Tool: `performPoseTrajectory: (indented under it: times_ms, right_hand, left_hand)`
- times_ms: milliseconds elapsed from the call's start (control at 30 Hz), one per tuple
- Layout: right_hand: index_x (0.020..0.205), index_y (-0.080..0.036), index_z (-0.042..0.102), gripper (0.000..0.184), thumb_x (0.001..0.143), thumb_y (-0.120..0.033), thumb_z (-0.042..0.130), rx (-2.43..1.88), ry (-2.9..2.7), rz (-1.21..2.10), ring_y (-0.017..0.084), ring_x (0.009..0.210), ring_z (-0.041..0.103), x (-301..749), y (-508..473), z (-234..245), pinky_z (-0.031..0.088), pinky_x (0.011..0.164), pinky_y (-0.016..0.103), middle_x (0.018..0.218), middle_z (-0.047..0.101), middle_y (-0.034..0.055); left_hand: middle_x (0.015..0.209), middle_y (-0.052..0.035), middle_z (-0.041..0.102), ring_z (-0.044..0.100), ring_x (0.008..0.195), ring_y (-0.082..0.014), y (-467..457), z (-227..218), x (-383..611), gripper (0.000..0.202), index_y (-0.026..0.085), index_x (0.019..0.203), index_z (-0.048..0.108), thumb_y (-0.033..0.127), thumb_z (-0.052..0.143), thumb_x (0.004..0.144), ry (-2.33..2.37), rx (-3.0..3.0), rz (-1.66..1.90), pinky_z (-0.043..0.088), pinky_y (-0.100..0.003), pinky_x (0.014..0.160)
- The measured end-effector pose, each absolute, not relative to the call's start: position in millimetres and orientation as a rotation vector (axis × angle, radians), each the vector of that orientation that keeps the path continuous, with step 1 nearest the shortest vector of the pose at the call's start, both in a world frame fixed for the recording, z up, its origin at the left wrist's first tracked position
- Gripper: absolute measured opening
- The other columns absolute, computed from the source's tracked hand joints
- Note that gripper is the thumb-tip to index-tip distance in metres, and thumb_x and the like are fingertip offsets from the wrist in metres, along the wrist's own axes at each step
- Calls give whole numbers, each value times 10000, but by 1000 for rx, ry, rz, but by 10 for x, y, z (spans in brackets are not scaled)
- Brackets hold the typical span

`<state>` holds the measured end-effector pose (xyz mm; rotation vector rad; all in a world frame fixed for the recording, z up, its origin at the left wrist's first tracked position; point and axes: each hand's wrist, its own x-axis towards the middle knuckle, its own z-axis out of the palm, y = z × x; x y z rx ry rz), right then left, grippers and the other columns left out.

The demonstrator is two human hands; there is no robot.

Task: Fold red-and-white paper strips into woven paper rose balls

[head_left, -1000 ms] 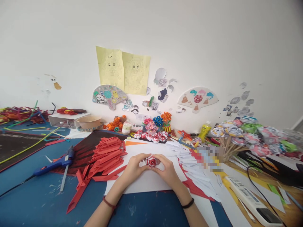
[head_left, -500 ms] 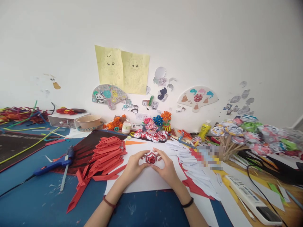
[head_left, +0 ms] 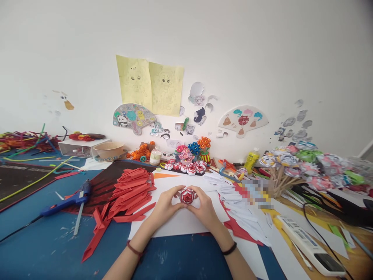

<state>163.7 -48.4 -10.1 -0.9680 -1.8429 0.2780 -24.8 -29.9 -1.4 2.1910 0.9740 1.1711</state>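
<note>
A small red-and-white folded paper ball (head_left: 187, 196) is pinched between both my hands above a white sheet (head_left: 177, 223) on the blue table. My left hand (head_left: 164, 206) curls round its left side, thumb and fingertips pressed on it. From the right, my right hand (head_left: 204, 208) grips it the same way. Each wrist wears a thin band. A heap of folded red paper strips (head_left: 128, 192) lies just left of my left hand. White folded paper pieces (head_left: 233, 198) spread out to the right of my right hand.
A row of finished red-and-white balls (head_left: 186, 168) lines the back, with paper flowers (head_left: 198, 147) behind. A blue glue gun (head_left: 65, 202) lies at the left, a bowl (head_left: 109, 149) further back. At right stand a bundle of paper roses (head_left: 305, 167) and a white power strip (head_left: 309, 247).
Both hands lifted the paper ball slightly and moved it a little away from me, then closed in tighter round it. Nothing else on the table moved.
</note>
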Motion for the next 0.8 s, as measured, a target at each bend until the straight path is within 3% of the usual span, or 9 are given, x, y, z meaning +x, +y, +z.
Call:
performPoseTrajectory:
  times_ms: [267, 567, 800]
  right_hand:
    - [1085, -221, 610, 376, 747, -282, 763, -925, -1819, 289, 237, 931, 639, 1659, -480, -96, 526, 823, 354, 1038, 674, 67]
    - [1102, -226, 636, 389, 741, -286, 768, -902, -1816, 252, 259, 1013, 634, 1631, -551, -12, 534, 882, 386, 1097, 671, 87]
    - [1147, -235, 625, 381, 784, -200, 739, -772, -1851, 81, 252, 1025, 631, 1617, -627, 63, 541, 884, 408, 1088, 687, 89]
  left_hand:
    - [925, -35, 701, 627, 830, -191, -331, 34, -235, 427, 217, 1101, 626, 385, 750, 729, 1003, 2173, 1214, 498, -314, 795]
    - [1040, -88, 715, 655, 902, -209, -318, 161, -308, 350, 163, 1108, 663, 390, 626, 845, 805, 1859, 1110, 528, -330, 823]
    - [971, -92, 733, 661, 869, -213, -384, 237, -297, 316, 142, 1032, 705, 369, 673, 815, 787, 1759, 1161, 532, -311, 808]
